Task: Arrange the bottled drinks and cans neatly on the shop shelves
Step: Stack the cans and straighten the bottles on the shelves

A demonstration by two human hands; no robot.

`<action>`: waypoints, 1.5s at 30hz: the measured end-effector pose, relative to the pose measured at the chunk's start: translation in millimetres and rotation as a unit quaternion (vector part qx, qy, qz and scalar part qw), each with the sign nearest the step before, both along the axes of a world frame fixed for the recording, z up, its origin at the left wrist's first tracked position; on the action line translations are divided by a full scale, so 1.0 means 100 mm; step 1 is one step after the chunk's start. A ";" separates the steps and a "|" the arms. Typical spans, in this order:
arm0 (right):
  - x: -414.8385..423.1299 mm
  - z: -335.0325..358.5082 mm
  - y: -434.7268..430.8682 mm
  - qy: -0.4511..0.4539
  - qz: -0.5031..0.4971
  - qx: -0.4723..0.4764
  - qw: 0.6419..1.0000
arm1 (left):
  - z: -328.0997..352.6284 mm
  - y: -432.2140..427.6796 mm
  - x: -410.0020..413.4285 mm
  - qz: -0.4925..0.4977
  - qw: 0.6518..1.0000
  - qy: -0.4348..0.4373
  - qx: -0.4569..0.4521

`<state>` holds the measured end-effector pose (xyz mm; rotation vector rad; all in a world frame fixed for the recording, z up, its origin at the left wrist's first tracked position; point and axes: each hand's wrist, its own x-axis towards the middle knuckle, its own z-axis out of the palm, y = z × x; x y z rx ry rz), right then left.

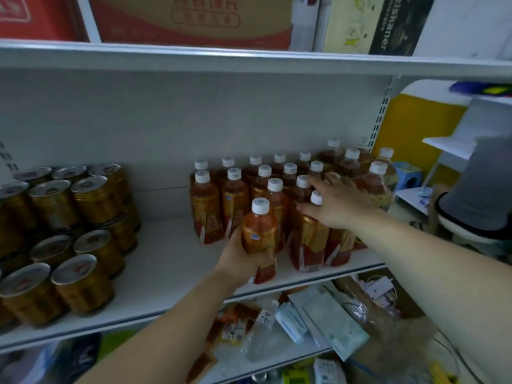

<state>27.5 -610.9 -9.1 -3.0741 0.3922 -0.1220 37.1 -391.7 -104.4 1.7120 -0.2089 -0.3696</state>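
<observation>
Several amber tea bottles (pixel 206 209) with white caps stand in rows on the right half of the white shelf (pixel 166 261). My left hand (pixel 241 259) grips one tea bottle (pixel 259 231) from below at the shelf's front edge, just left of the front row. My right hand (pixel 335 203) lies spread over the bottle tops on the right of the group, its thumb against a front bottle (pixel 310 239) with a white cap. Gold cans (pixel 83 284) are stacked in two layers on the left of the same shelf.
Cardboard boxes (pixel 194 20) fill the shelf above. The lower shelf holds a clear bottle (pixel 260 336), packets and plastic bags. A bare stretch of shelf separates cans and bottles. Beyond the upright on the right are a yellow wall and a white table.
</observation>
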 end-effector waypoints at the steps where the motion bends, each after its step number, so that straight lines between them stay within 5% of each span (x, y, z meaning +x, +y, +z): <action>1: 0.00 -0.02 -0.01 -0.010 0.004 0.009 1.000 | -0.02 -0.08 0.02 -0.013 1.000 -0.002 0.001; 16: -0.03 -0.05 0.02 -0.035 -0.004 0.050 0.998 | -0.11 -0.40 0.10 -0.091 0.980 -0.077 0.159; 24: 0.04 0.34 0.35 -0.001 0.004 0.080 0.997 | 0.80 0.39 0.07 -0.124 0.926 -0.172 0.312; 30: 0.17 0.68 1.54 -0.040 0.138 0.042 0.989 | 1.26 1.55 -0.05 -0.066 0.871 -0.207 0.440; 45: 0.08 0.65 5.81 0.003 0.334 0.081 0.939 | 1.02 5.32 -1.06 0.103 0.864 -0.089 0.484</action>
